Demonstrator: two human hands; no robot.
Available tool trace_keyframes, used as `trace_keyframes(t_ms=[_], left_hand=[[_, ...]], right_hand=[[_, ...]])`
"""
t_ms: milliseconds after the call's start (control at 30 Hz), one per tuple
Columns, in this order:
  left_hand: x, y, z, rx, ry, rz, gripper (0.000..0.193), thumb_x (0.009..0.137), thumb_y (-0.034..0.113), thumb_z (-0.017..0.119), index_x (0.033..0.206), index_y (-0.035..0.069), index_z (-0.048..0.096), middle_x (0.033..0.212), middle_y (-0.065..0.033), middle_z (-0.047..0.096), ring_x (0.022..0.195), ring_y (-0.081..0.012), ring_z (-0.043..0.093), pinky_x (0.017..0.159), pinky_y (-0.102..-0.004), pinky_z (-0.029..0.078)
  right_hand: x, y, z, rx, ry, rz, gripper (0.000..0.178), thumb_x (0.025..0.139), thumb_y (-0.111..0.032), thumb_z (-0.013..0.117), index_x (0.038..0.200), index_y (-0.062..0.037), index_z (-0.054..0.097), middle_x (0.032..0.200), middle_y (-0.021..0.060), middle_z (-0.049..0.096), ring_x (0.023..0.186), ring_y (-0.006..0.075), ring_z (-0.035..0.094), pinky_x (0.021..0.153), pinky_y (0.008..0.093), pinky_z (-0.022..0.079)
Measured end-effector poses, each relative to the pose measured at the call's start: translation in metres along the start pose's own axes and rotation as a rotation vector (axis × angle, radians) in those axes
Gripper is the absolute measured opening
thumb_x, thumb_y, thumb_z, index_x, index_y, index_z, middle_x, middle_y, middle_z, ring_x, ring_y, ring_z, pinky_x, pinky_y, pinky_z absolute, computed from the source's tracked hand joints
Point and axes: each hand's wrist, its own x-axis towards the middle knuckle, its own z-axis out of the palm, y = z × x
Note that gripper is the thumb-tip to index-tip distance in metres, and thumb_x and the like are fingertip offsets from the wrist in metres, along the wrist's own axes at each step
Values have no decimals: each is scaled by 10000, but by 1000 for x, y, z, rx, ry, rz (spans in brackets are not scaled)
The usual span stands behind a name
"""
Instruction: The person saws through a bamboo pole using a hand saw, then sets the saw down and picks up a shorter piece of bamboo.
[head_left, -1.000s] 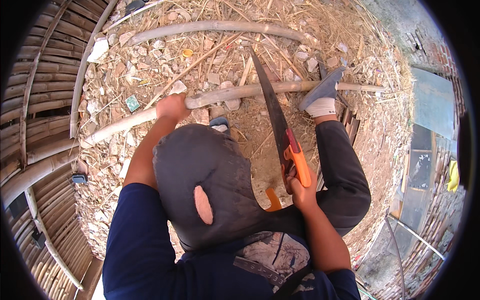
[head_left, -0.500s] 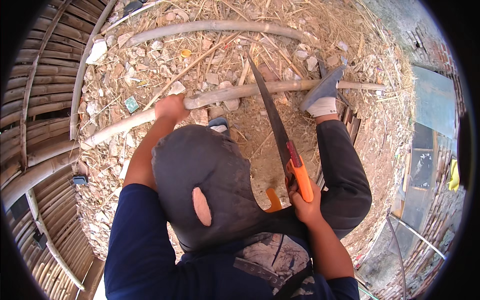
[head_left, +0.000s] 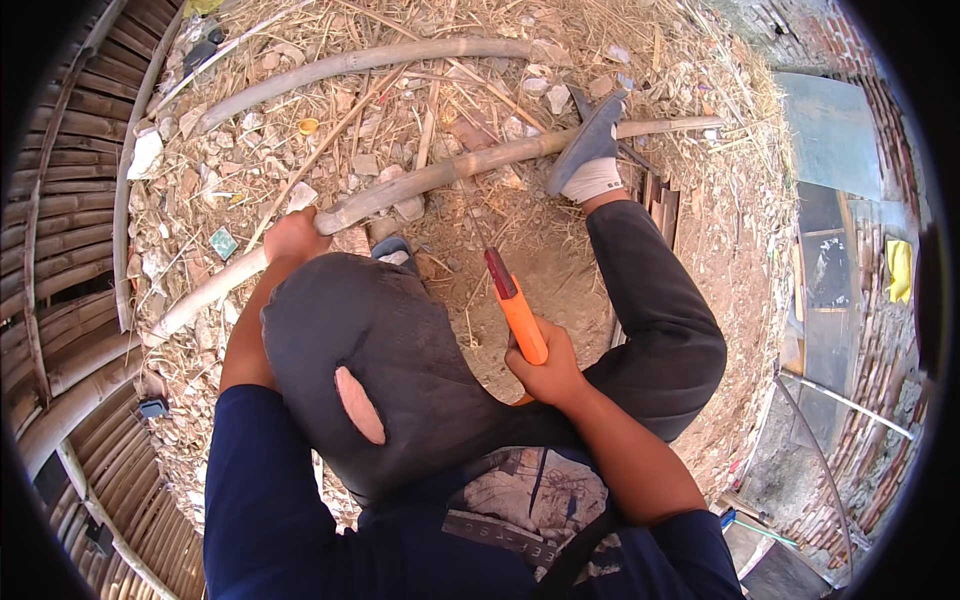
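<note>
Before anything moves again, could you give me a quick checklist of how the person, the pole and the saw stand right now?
1. Left hand gripping the bamboo pole: ok.
2. Right foot over the pole: ok; how firmly it presses, cannot tell.
3. Right hand closed around the orange handle of the saw: ok.
4. Left hand apart from the saw: ok, it is well to the left.
5. Saw touching the pole: cannot tell, its blade shows nearly edge-on.
6. Hands gloved: not ok, both are bare.

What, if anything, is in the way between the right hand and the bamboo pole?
Nothing visible except the saw that the right hand holds; the shoe crosses the bamboo pole farther right, off that path.
</note>
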Motion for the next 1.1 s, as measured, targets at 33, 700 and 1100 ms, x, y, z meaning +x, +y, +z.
trace_keyframes(t_ms=[33,700,1100], left_hand=[[-7,0,3,-3,-16,2,401,819,358,709,1171,166,701,1144,-100,748,1102,-287,711,932,-433,572],[-5,-8,-2,-14,-18,19,349,841,302,672,1160,163,701,1156,-108,742,1107,-280,709,932,-432,570],[-4,-5,-5,-21,-15,22,336,852,303,652,1157,170,698,1169,-81,738,1106,-274,710,940,-420,564]], right_hand=[[-9,1,-8,136,19,53,55,819,21,578,860,-13,563,835,29,582,752,106,561,698,292,474],[-26,9,-46,487,189,170,43,829,17,520,839,-24,518,747,57,533,557,114,484,543,264,432],[0,-2,-12,1,67,-7,71,841,-15,629,894,11,589,775,10,576,721,115,555,674,292,470]])
